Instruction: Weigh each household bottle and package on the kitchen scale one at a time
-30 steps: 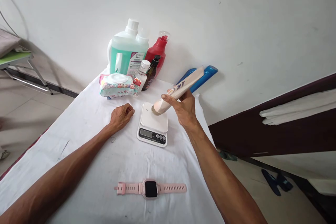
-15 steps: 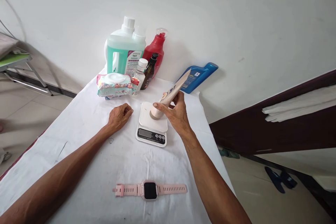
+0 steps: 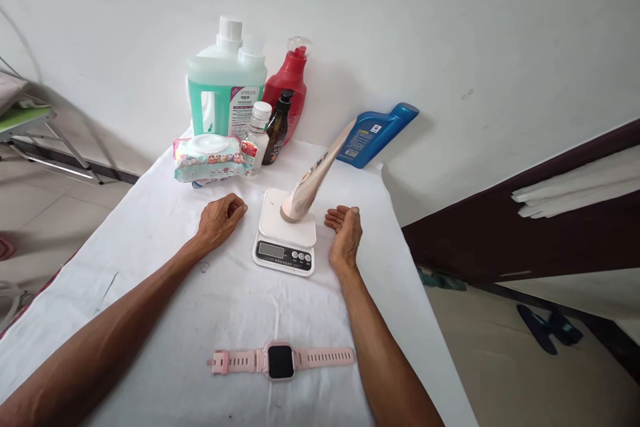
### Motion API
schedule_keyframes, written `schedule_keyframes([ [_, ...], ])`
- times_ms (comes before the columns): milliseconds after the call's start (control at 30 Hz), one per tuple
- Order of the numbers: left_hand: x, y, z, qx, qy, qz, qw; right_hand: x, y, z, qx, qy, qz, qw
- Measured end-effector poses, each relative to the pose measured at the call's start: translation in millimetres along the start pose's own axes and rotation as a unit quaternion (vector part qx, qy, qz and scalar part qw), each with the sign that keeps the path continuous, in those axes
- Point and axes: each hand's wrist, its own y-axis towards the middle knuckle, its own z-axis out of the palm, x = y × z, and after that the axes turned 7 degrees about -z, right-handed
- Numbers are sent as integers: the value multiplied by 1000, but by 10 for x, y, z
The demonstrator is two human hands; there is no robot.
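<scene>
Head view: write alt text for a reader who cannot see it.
A pale tube stands cap-down on a white digital scale, an open right hand beside it, not touching. The curled left hand rests on the white cloth opposite; bottles and a wipes pack sit behind, a pink watch in front.

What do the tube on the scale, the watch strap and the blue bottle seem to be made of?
Tube: probably soft plastic, slightly shiny, flattening to a thin end.
Watch strap: likely silicone or rubber, matte, with moulded-looking slots.
Blue bottle: probably plastic, fairly glossy, with highlights on its neck.
</scene>
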Motion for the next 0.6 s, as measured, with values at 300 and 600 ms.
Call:
schedule_keyframes([
  [300,-34,-13,-22,-2,14,1,1000,67,-15,-26,50,-59,-4,997],
  [600,-38,-17,-20,0,17,-1,1000,96,-16,-28,58,-82,-16,995],
])
